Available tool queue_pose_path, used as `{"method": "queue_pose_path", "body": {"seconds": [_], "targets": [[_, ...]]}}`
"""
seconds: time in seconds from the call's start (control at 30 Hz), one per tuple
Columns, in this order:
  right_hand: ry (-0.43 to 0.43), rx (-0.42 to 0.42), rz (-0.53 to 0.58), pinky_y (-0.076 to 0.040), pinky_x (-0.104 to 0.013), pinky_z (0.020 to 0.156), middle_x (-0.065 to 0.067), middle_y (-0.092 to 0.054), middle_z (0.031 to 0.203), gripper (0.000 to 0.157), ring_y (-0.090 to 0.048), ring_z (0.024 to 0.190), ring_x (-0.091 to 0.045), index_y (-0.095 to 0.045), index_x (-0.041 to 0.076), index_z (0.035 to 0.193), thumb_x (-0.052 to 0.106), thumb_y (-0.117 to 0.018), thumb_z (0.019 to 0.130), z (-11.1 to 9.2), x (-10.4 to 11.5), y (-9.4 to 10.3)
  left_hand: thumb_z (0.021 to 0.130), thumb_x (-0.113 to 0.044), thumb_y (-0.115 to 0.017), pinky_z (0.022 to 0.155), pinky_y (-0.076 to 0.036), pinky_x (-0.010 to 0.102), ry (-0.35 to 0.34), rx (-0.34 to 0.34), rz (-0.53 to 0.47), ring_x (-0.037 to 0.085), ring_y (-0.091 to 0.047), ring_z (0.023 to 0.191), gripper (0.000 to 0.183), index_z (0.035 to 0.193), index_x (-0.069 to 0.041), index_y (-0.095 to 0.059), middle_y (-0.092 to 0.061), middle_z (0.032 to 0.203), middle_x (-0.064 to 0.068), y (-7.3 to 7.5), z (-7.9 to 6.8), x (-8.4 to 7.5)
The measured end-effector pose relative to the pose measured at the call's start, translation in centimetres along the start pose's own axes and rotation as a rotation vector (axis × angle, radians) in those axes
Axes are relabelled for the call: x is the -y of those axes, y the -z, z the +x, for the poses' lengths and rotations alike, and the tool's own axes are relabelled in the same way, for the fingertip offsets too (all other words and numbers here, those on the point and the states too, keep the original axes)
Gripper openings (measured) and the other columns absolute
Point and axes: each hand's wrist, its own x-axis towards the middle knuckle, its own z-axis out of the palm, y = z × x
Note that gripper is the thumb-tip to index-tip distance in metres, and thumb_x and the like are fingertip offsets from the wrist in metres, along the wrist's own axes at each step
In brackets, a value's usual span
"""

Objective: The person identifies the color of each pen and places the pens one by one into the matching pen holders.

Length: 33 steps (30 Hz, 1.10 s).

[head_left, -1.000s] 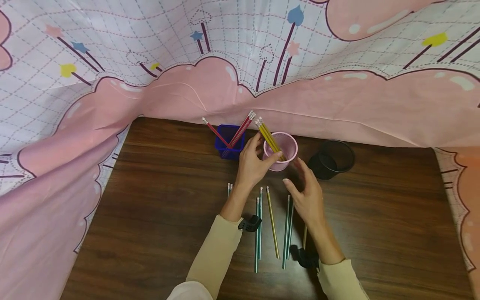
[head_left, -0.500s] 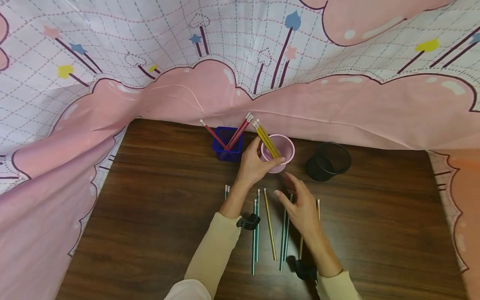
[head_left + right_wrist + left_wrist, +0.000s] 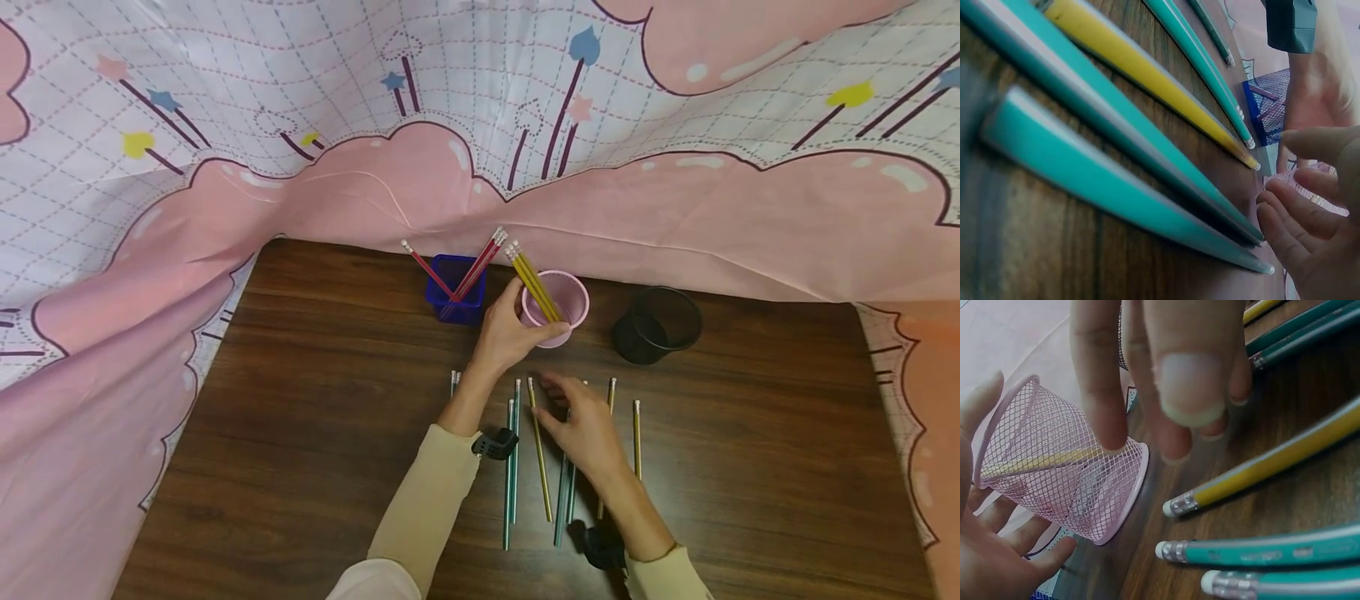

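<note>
My left hand (image 3: 504,333) holds a pink mesh pencil cup (image 3: 572,300), thumb over the near rim and fingers along its left side. Several yellow pencils (image 3: 531,279) lean inside the cup, eraser ends up. Just in front of the cup, my right hand (image 3: 588,429) hovers over the table with fingers loosely bent and nothing held. Its fingertips are nearest the eraser end of a loose yellow pencil (image 3: 542,467). In the left wrist view that yellow pencil (image 3: 1272,459) lies beside teal pencils (image 3: 1260,552). Part of a teal pair (image 3: 562,500) is hidden under my right hand.
A blue square mesh holder (image 3: 459,313) with several red pencils (image 3: 480,262) stands left of the pink cup. To the right is a black mesh cup (image 3: 648,337). More yellow pencils (image 3: 637,437) lie right of my right hand. Patterned cloth (image 3: 675,225) hangs behind the table.
My right hand has drawn back from beside the pink cup, toward the loose pencils and slightly left. My left hand stays on the cup.
</note>
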Motion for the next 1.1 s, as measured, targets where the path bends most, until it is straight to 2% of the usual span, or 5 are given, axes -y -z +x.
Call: {"method": "queue_pose_path", "body": {"seconds": [0.27, 0.4, 0.57, 0.9, 1.1], "targets": [[-0.065, 0.056, -0.169, -0.055, -0.042, 0.074, -0.007, -0.067, 0.094, 0.034, -0.067, 0.085, -0.024, -0.069, 0.005, 0.111, 0.012, -0.082, 0.081, 0.4, 1.6, -0.2, 0.071, -0.032, -0.091, 0.091, -0.053, 0.038, -0.004, 0.014, -0.003, 0.033, -0.064, 0.11, 0.08, 0.136, -0.011, -0.05, -0.064, 0.123, 0.009, 0.1, 0.0, 0.2], [-0.112, 0.129, -0.322, -0.053, -0.049, 0.06, -0.011, -0.066, 0.081, 0.017, -0.067, 0.073, -0.034, -0.065, 0.006, 0.087, 0.014, -0.079, 0.082, 1.0, 2.8, -0.4, 0.07, -0.032, -0.092, 0.089, -0.052, 0.035, 0.007, -0.003, 0.0, 0.032, -0.065, 0.109, 0.079, 0.135, -0.014, -0.051, -0.064, 0.122, 0.007, 0.1, -0.1, 0.3], [-0.181, 0.185, -0.401, -0.05, -0.053, 0.052, -0.016, -0.065, 0.067, 0.025, -0.065, 0.063, -0.042, -0.056, 0.01, 0.06, 0.014, -0.075, 0.076, 1.9, 3.5, -0.6, 0.07, -0.034, -0.092, 0.09, -0.052, 0.034, 0.004, -0.006, 0.021, 0.028, -0.064, 0.109, 0.08, 0.136, -0.015, -0.051, -0.064, 0.123, 0.006, -0.2, -0.1, 0.5], [-0.26, 0.247, -0.338, -0.04, -0.038, 0.042, -0.002, -0.052, 0.052, 0.037, -0.049, 0.048, -0.022, -0.05, 0.015, 0.049, 0.021, -0.074, 0.076, 2.4, 2.6, -0.4, 0.071, -0.033, -0.091, 0.092, -0.051, 0.032, -0.033, 0.014, 0.015, 0.032, -0.063, 0.111, 0.08, 0.137, -0.013, -0.05, -0.063, 0.124, 0.007, -0.2, 0.0, 0.7], [-0.345, 0.17, -0.154, -0.042, -0.034, 0.052, 0.005, -0.059, 0.059, 0.009, -0.053, 0.056, -0.017, -0.066, 0.015, 0.071, 0.021, -0.071, 0.075, 1.9, 1.6, 1.4, 0.071, -0.036, -0.091, 0.093, -0.05, 0.033, -0.041, 0.018, 0.056, 0.028, -0.062, 0.113, 0.081, 0.137, -0.014, -0.049, -0.063, 0.125, 0.007, -0.2, 0.2, 0.9]]}}
